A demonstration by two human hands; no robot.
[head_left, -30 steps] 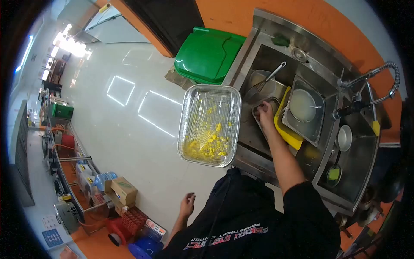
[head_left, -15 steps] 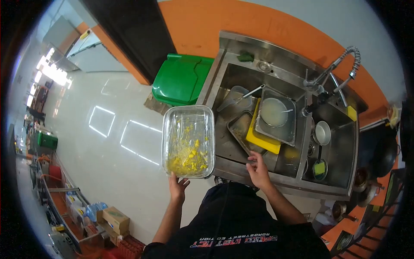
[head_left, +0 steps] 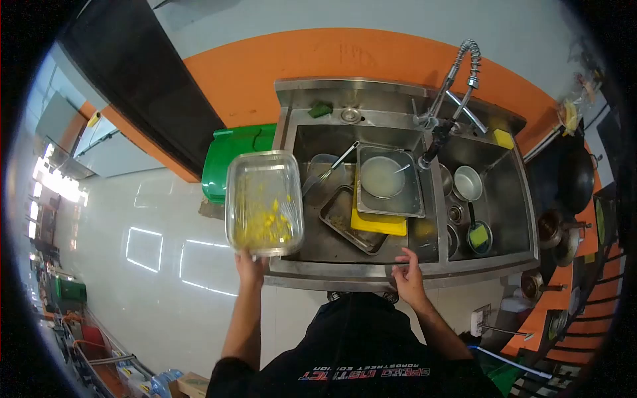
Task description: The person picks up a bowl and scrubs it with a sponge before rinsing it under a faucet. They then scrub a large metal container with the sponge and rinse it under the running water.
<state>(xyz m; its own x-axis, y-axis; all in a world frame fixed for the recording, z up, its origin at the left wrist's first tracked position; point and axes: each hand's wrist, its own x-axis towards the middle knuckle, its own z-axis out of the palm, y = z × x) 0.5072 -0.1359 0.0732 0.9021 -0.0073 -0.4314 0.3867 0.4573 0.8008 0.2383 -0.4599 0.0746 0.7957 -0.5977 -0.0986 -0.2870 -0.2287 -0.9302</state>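
Your left hand (head_left: 249, 268) meets the near edge of the foil-like tray (head_left: 262, 174), between ten and eleven o'clock from your waist; its fingertips are hidden there, so I can't tell whether they pinch or merely support. Your right hand (head_left: 409, 277) is empty at one o'clock, fingers loosely spread near the sink's front edge (head_left: 371, 270). What bears the tray's far end is hidden too: if your left hand alone carries it, that end could droop and send the yellow bits (head_left: 283, 227) sliding. The tray overlaps the sink's left side in view; a low sideways swing could snag its rim.

At twelve to one, a bowl of cloudy liquid (head_left: 383, 177) sits in a metal pan (head_left: 410, 204) above a yellow board (head_left: 377, 224), which overlaps a slanted dark pan (head_left: 353, 241). A knock from your right forearm could shift that uneven pile and slop the liquid. The whisk (head_left: 343, 156), at twelve, could catch a passing rim.
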